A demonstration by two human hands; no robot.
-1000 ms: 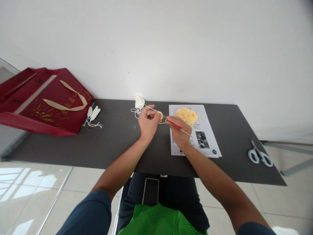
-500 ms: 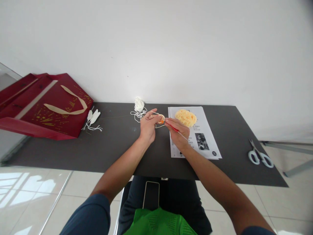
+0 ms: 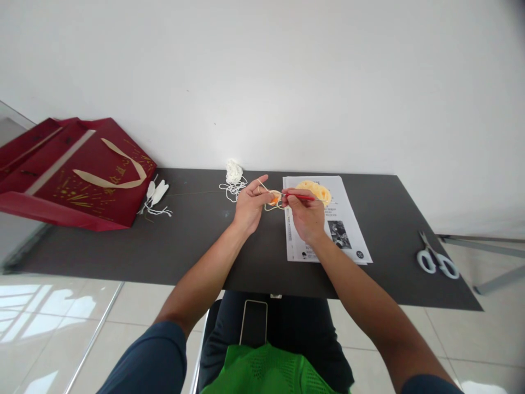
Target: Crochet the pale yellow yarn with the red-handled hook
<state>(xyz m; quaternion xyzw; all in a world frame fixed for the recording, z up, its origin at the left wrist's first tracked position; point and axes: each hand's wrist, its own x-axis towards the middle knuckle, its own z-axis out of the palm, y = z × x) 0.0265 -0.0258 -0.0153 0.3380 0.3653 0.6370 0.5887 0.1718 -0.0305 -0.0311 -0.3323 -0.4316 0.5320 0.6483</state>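
Since half a second ago our right hand (image 3: pixel 305 218) has turned: the thin red crochet hook (image 3: pixel 301 197) it pinches now lies almost level, its tip at the small orange and cream crochet piece (image 3: pixel 274 198). Our left hand (image 3: pixel 247 205) pinches this piece above the dark worktop (image 3: pixel 197 241), forefinger stretched out, carrying the cream yarn strand (image 3: pixel 264 189). We judge a new stitch is being worked.

the red bag (image 3: pixel 69 172) runs off the left edge. the right hand (image 3: pixel 305 216) hides part of the printed sheet (image 3: pixel 340 230), whose text is too small to read. the hook's (image 3: pixel 301 197) tip is too tiny to make out.
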